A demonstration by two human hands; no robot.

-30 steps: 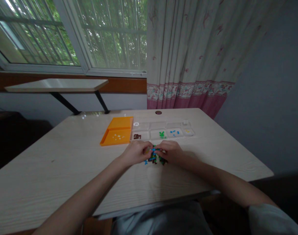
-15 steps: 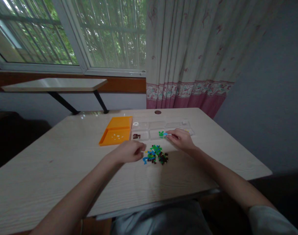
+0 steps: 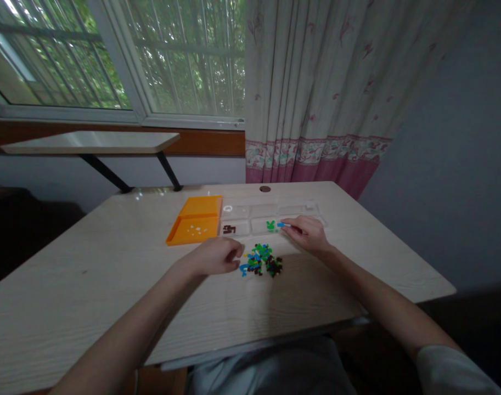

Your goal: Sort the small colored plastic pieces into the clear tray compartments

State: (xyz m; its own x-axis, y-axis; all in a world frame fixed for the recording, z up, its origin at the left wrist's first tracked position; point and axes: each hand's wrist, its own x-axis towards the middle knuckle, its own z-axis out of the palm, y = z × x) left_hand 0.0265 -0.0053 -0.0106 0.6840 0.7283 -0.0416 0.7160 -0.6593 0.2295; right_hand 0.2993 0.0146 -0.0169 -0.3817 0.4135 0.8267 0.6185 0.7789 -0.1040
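Pinches small blue plastic piece (image 3: 280, 224) in right hand (image 3: 307, 234) fingertips above clear plastic compartment tray (image 3: 250, 211), beside green pieces (image 3: 270, 225). Rests curled-shut left hand (image 3: 214, 257) by mixed coloured pile (image 3: 262, 260). Could drop blue among green through loose pinch.

We see our forearms bare all the way down to the left hand (image 3: 215, 257) and the right hand (image 3: 308, 235). A pale grey short sleeve (image 3: 451, 367) covers our right upper arm, and grey clothing (image 3: 266, 367) shows at our lap.
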